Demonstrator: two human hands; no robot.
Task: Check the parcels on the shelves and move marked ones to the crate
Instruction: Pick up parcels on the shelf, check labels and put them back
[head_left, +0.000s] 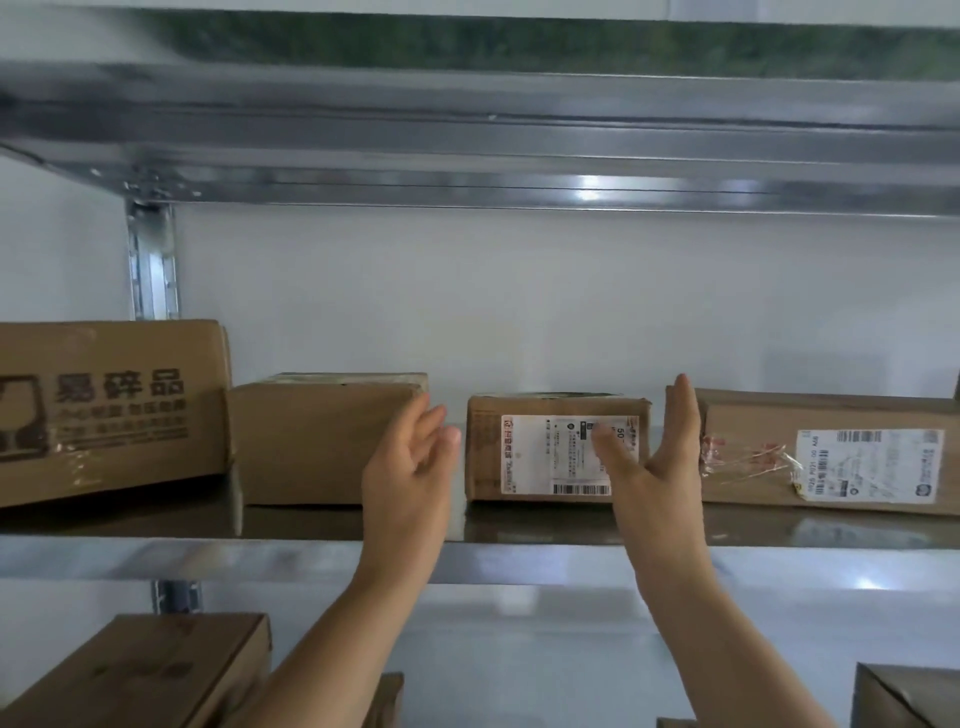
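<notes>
Both your hands are spread, fingers straight, palms facing in, holding nothing. Left hand (410, 467) sits at the gap left of the labelled parcel (540, 452); right hand (660, 462) is at the gap on its right, thumb crossing in front of the label. Contact with the parcel: cannot tell. The parcel sits on the middle shelf (831, 561), label facing you, near the front edge. Crate not in view.

Risks:
- The gaps are narrow. Your left fingers could shove the plain box (322, 441), and your right fingers are just beside the taped box (831, 452), so a wide squeeze may drag a neighbour along.
- A flat-palm squeeze with no fingers underneath could slip, and the parcel would drop off the front lip onto the lower boxes (140, 670).
- The label text is too blurred to read and I can't see a mark. Grabbing before you check means you may move the wrong parcel.
- The fragile-printed box (114, 410) at far left is touching the plain box, so a push there would carry through.

Room:
- There is plenty of height under the upper shelf (467, 145), so lifting looks safe.
- Straight back toward you is open.
- Behind the parcel there is bare shelf to the wall.
- Sideways is tight on both sides. Pull it near first, then turn it.
</notes>
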